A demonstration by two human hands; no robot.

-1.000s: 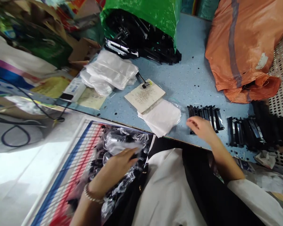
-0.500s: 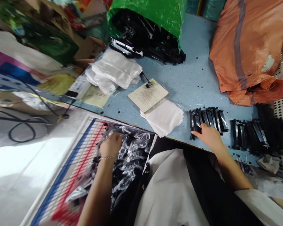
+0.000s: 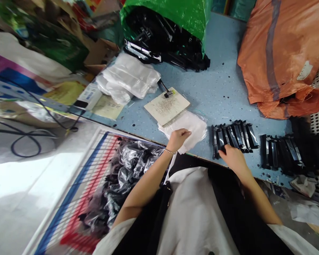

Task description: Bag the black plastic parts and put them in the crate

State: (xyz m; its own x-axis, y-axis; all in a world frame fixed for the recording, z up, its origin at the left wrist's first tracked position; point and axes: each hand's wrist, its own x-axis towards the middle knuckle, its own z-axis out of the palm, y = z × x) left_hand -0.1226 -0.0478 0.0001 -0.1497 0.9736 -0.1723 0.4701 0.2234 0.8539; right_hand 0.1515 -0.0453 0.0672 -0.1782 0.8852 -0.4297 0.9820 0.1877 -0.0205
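Note:
My left hand (image 3: 177, 140) is over the stack of thin clear plastic bags (image 3: 195, 128) at the table's front edge. Its thumb and fingers are pressed together, and whether a bag is between them is too small to make out. A flat cream board (image 3: 166, 106) lies across the back of that stack. To the right, my right hand (image 3: 234, 160) has its fingers curled on the near end of a black plastic piece (image 3: 220, 136) in a row of several similar long glossy black pieces (image 3: 238, 132). The fingertips are partly hidden.
A red, white and blue basket (image 3: 74, 212) at lower left holds black pieces in clear bags (image 3: 133, 152). Behind are more bags (image 3: 130, 76), a green sack (image 3: 170, 12) of black parts and an orange sack (image 3: 255, 63). Another black row (image 3: 281, 152) lies right.
My left hand has moved from over the basket, up and right, onto the stack of clear bags. My right hand has shifted slightly down along the black row.

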